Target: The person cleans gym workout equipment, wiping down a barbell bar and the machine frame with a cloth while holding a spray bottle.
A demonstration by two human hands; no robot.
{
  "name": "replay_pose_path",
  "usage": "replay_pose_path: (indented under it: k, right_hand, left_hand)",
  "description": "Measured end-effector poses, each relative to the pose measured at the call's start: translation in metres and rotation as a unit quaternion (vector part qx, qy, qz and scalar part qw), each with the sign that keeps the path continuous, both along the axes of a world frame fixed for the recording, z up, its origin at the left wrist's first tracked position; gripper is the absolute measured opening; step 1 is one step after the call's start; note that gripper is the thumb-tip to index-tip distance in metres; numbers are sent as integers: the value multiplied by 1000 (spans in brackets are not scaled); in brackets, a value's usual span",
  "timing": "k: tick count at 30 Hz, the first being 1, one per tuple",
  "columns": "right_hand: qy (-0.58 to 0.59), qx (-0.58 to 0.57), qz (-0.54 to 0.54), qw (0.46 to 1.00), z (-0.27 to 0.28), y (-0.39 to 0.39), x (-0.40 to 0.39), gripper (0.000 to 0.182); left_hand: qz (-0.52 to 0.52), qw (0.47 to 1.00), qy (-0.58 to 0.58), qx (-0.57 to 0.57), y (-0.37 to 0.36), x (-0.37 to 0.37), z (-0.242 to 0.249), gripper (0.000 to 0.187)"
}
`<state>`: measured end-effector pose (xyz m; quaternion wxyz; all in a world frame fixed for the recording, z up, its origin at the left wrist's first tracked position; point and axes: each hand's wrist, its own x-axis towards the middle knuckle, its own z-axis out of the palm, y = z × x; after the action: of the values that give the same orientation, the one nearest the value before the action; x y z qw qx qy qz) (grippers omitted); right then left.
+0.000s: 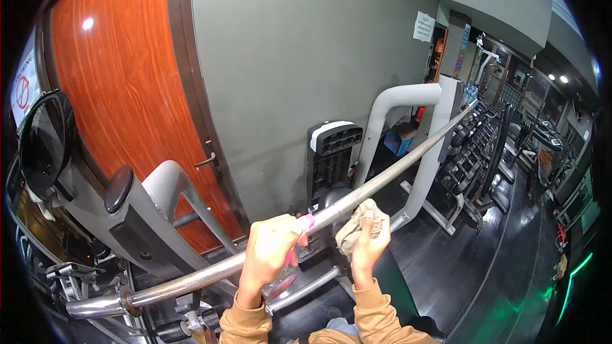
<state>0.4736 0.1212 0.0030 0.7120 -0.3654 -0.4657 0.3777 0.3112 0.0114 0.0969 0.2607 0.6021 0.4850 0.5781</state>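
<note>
Metal bar [395, 172] runs lower left to upper right. My left hand [268, 248], curled round a pink-nozzled spray bottle [284, 280], overlaps it in view; my right hand [370, 245] pinches a crumpled cloth [349, 236] just below it, rightward. Cloth-to-bar contact: I can't tell.

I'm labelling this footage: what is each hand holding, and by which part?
Left hand: a spray bottle, grip around its upper part, by the pink head. Right hand: a beige cloth, bunched, thumb on its near face.
</note>
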Motion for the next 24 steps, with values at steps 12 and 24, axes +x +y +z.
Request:
replay_pose_path:
  k: [12, 24]
  right_hand:
    - [-358, 253, 11, 899, 54, -8, 23, 27]
    - [-497, 290, 189, 796, 98, -1, 0, 24]
  left_hand:
    - [-1, 999, 11, 49, -1, 3, -2, 30]
    - [18, 998, -62, 16, 0, 6, -3, 36]
